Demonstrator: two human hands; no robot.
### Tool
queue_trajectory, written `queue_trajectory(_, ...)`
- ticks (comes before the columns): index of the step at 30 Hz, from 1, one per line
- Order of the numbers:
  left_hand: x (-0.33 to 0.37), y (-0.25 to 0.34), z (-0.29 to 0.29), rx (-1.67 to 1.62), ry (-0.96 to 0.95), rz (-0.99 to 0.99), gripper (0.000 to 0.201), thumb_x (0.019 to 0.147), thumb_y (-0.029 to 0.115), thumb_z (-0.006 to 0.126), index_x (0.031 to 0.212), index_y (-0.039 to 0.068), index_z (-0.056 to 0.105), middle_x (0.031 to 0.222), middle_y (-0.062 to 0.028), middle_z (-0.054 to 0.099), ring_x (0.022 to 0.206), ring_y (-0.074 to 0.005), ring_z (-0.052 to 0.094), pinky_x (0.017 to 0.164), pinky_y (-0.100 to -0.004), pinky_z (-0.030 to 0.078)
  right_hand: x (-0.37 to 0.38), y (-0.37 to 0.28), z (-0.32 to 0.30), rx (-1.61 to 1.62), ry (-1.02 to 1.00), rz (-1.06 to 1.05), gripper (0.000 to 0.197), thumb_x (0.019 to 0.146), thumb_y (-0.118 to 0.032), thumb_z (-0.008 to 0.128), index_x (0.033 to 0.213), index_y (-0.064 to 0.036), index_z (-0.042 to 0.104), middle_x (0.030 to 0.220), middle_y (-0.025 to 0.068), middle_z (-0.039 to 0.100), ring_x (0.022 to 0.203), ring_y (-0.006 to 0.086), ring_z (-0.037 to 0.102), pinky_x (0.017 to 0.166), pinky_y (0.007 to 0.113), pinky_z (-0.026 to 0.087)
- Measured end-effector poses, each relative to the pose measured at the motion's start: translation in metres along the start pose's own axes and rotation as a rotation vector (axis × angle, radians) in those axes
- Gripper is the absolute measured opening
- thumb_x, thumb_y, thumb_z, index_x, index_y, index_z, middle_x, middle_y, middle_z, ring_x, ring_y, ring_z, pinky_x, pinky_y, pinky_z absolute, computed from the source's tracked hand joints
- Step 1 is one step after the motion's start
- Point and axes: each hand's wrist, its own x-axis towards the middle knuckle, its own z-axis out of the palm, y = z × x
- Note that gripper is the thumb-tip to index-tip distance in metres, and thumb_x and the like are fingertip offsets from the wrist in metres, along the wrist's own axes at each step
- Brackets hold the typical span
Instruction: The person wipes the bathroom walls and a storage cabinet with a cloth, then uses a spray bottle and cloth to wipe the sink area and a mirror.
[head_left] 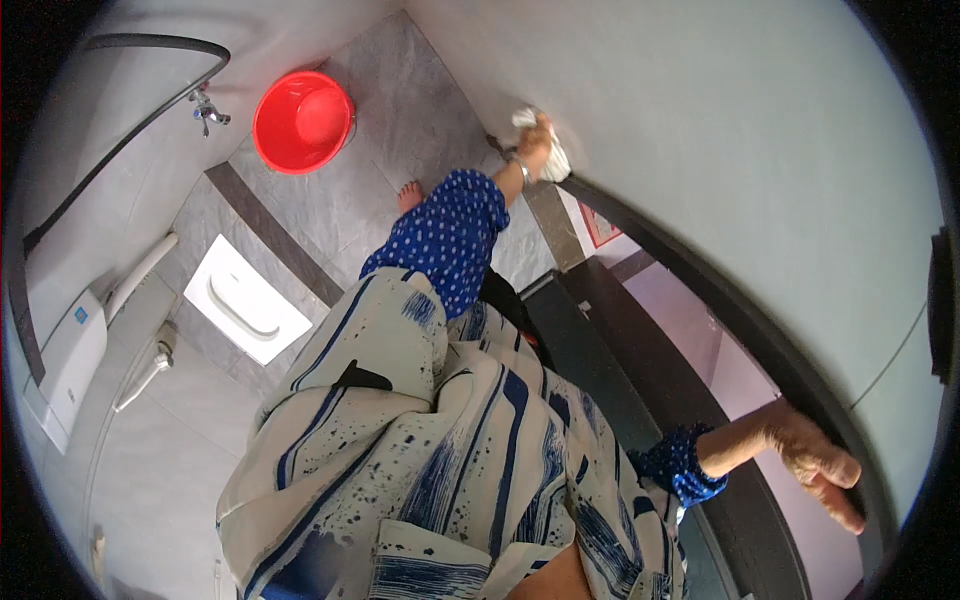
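My left hand (533,152), with a bangle at the wrist, is closed on a white cloth (553,165). The cloth lies against the lower edge of the pale grey wall panel (700,110), by the end of a dark door frame (690,245). My right hand (815,462) is at the far right, over the same dark frame, thumb and fingers apart and nothing visible in it. Whether its fingertips touch the frame I cannot tell. Both arms wear blue dotted sleeves.
A red bucket (303,122) stands on the grey tiled floor below a tap (208,110) with a black hose (130,125). At the left are a white squat toilet (247,298), a white cistern (67,365) and a hand spray (147,383). A dark raised strip (270,235) crosses the floor.
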Motion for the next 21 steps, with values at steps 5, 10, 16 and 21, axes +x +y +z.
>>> queue_trajectory(5,-0.108,-0.015,0.012,0.422,-0.213,0.212,0.055,0.089,0.046,0.043,0.113,-0.003,0.050,0.097,-0.0237,0.063,0.097,-0.0387,0.059,0.083,-0.0431,0.047,0.002,0.015,-0.018,-0.036,0.045,-0.047,0.073,0.090,-0.039,0.056,0.145,-0.0112,0.018,0.143,0.0177,0.028,0.121,0.0293,0.041,0.097,0.036,0.043)
queue_trajectory(10,-0.267,0.056,0.009,0.113,-0.378,0.551,0.025,0.086,0.018,0.053,0.102,-0.001,0.056,0.091,-0.0162,0.059,0.082,-0.0278,0.060,0.075,-0.0391,0.049,0.004,-0.004,-0.036,-0.178,0.057,-0.033,0.068,0.091,-0.030,0.056,0.143,-0.0019,0.022,0.148,0.0177,0.022,0.134,0.0230,0.026,0.111,0.033,0.022)
queue_trajectory(16,-0.366,0.111,0.006,0.148,-0.444,1.128,0.033,0.086,0.015,0.050,0.113,-0.003,0.050,0.107,-0.0186,0.045,0.093,-0.0291,0.055,0.084,-0.0386,0.051,0.006,0.015,-0.049,-0.211,0.018,-0.153,0.067,0.093,-0.027,0.053,0.145,-0.0033,0.018,0.146,0.0192,0.024,0.113,0.0168,0.044,0.088,0.027,0.042)
queue_trajectory(21,-0.337,0.103,0.012,0.182,-0.363,1.261,0.031,0.075,0.007,0.059,0.105,0.001,0.053,0.103,-0.0172,0.049,0.093,-0.0316,0.056,0.083,-0.0393,0.050,0.016,0.006,-0.041,-0.065,-0.005,-0.057,0.066,0.092,-0.023,0.056,0.144,-0.0040,0.020,0.147,0.0165,0.022,0.116,0.0140,0.041,0.095,0.024,0.037)
